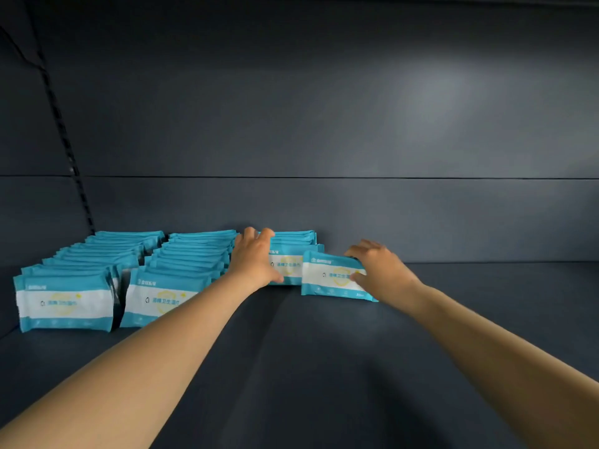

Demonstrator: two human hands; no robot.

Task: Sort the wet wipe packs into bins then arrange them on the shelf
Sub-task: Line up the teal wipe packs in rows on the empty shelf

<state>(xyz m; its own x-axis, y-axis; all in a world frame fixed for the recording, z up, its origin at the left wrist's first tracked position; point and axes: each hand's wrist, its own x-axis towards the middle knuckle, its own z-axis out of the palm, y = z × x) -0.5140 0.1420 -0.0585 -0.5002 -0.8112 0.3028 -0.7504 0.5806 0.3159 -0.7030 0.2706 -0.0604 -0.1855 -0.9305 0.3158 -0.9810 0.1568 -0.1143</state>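
1. The wet wipe packs stand upright in rows on a dark shelf [291,367], front faces toward the camera. Each is teal at top and bottom with a white band across the middle, a faint yellow shield mark and blue Chinese writing; the large characters look like "酒精卫生湿巾", though blur makes that uncertain. The small white logo text on the upper teal strip cannot be read.
2. The left row [66,301] and the middle row [162,301] run back toward the shelf's rear wall [324,124]. Only their front packs show a full face; behind them just the top edges are visible.
3. The right row [293,251] is short and sits far back. The left hand [256,257] covers part of it, fingers curled over the tops of its packs and thumb against the front pack's face.
4. The right hand [381,270] pinches a single pack [330,277] at its right end, fingers over the top edge and thumb on the front. This pack stands slightly tilted, just in front of and to the right of the right row. Its right end is hidden by the hand.
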